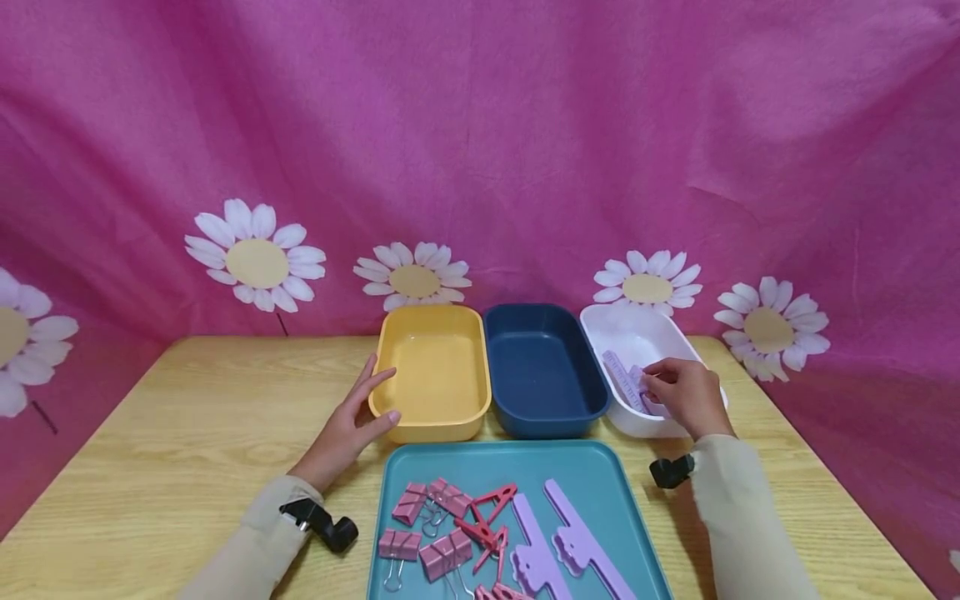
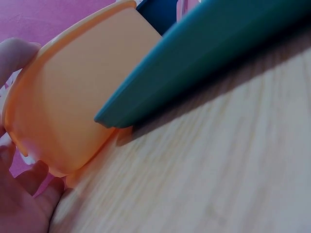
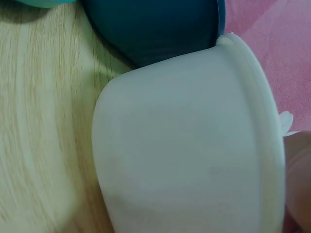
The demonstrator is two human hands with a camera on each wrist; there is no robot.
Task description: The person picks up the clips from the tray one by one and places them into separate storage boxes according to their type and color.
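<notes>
Stretching both arms forward over the worktop [image 1: 225, 417], we have the left hand [image 1: 352, 421] at the left side of the yellow bin [image 1: 435, 429], its fingers spread and extended, its grip loose, touching the rim. Our right arm slants inward from the right, wrist bent, hand [image 1: 690, 396] dipped into the white bin [image 1: 645, 429]; that grip is drawn in, thumb and fingertips pinching a lilac clip [image 1: 636, 375] inside the bin, next to another lilac piece [image 1: 618, 373]. Between the two bins stands the navy bin [image 1: 543, 358].

From the head view we see the teal tray [image 1: 600, 467] before the bins, bearing pink binder clips [image 1: 446, 554], red clips [image 1: 480, 531] and two long lilac clips [image 1: 588, 542]. The left wrist view adds what the head view hides: our lower fingers lie along the outer wall of the yellow bin, with the thumb over its rim, and the tray's corner comes close in front. The right wrist view gives mostly the white bin's outer wall, with a strip of our hand at the edge; the pinched clip shows only from the head.
</notes>
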